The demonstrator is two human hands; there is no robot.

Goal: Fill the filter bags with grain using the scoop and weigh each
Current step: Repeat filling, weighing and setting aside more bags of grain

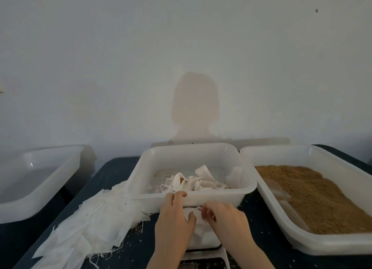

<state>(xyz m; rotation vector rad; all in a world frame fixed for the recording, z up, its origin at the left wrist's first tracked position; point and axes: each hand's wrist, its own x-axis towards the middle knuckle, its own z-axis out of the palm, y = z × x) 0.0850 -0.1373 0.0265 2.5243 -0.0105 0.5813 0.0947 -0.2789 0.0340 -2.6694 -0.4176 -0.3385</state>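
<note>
A white filter bag (198, 226) lies on the scale (203, 248) between both hands, its long axis and mouth direction hidden by them. Left hand (174, 216) grips its left edge; right hand (223, 214) pinches its string, fingers curled. Beyond the fingertips sits the middle tray (193, 200); right of them, grain (314, 196).

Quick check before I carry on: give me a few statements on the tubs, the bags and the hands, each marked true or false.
1. The tub on the right holds grain. True.
2. The middle tub is packed full of grain. False: it holds white filter bags and a few scattered grains.
3. Both hands are at a bag over the scale. True: the left hand and right hand work a white bag between their fingers.
4. The pile of empty bags lies right of the scale. False: it lies to the left.
5. The left tub holds grain. False: none shows in it.
</note>
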